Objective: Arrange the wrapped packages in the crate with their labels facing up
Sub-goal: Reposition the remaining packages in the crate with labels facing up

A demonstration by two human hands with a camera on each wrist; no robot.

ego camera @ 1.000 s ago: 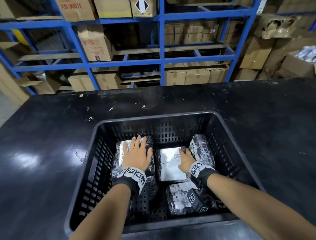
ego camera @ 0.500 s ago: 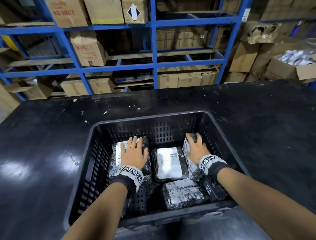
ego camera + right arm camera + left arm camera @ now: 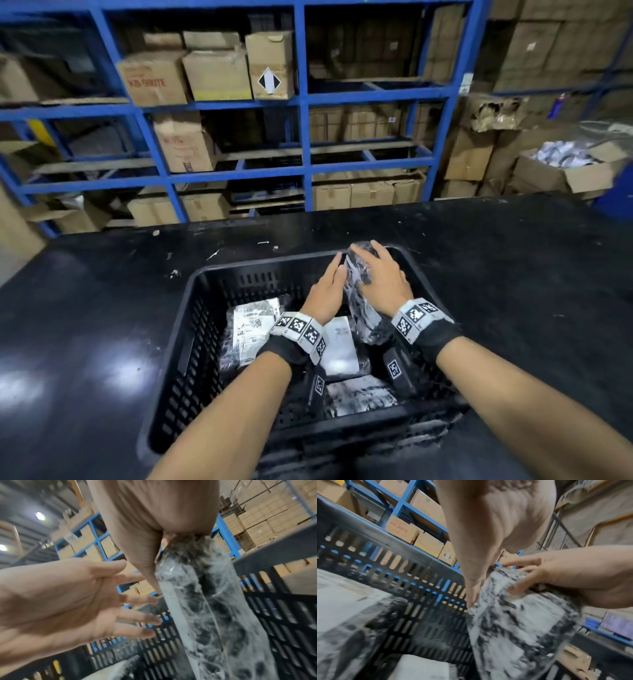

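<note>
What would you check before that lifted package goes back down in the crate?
1. Right hand has a grip on the lifted plastic-wrapped package: ok.
2. Left hand supporting it: cannot tell; fingers straight beside it.
3. Its label facing up: not ok; the package stands on edge.
4. Free floor space in the black slotted plastic crate: cannot tell.
5. Left flat package and middle flat package label up: ok.
6. Near package label up: cannot tell.

Below my hands [image 3: 356, 287], three packages [image 3: 339, 346] cover most of the crate [image 3: 191, 329] floor; the far wall stands just ahead, with bare floor beneath my fingers.
</note>
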